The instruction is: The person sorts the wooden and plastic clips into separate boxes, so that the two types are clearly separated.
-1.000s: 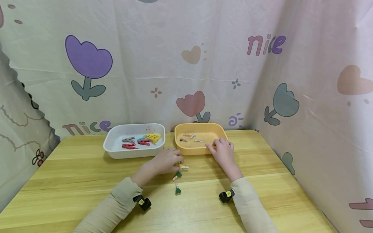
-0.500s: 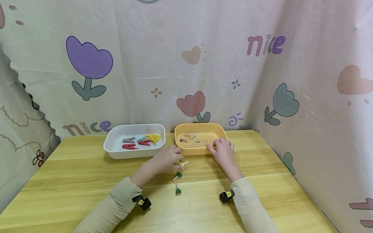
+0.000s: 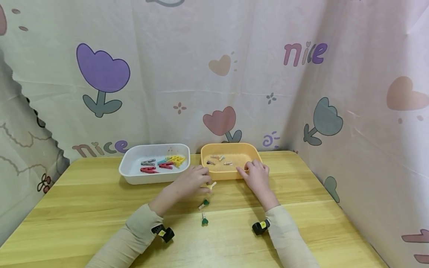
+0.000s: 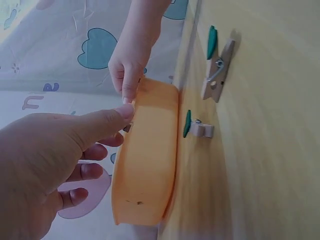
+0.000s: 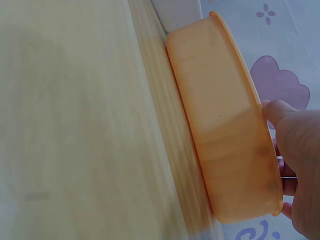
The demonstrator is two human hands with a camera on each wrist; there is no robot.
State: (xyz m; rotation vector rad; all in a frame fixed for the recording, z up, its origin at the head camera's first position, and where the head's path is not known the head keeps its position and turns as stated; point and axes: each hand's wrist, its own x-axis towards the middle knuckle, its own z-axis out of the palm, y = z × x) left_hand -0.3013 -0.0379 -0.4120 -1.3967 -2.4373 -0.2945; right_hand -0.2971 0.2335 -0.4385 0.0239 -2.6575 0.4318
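My left hand (image 3: 191, 181) pinches a small wooden clothespin (image 3: 213, 185) with a yellow decoration, just above the table in front of the tubs. In the left wrist view the fingers hide most of it. My right hand (image 3: 257, 175) grips the front rim of the orange tub (image 3: 222, 175), thumb outside and fingers over the edge, as the right wrist view (image 5: 300, 155) of this hand shows. Several small clothespins (image 3: 228, 163) lie inside that tub. Two wooden clothespins with green hearts, a nearer one (image 3: 205, 220) and a farther one (image 3: 203, 204), lie on the table below my left hand.
A white tub (image 3: 152, 179) stands left of the orange one, with red clips (image 3: 148, 170), yellow clips (image 3: 176, 160), grey clips and a blue one in it. Behind the wooden table (image 3: 231, 238) hangs a printed curtain (image 3: 157, 74).
My left hand has lifted the yellow clothespin off the table and moved it slightly toward the orange tub. The right hand stays on the tub's rim.
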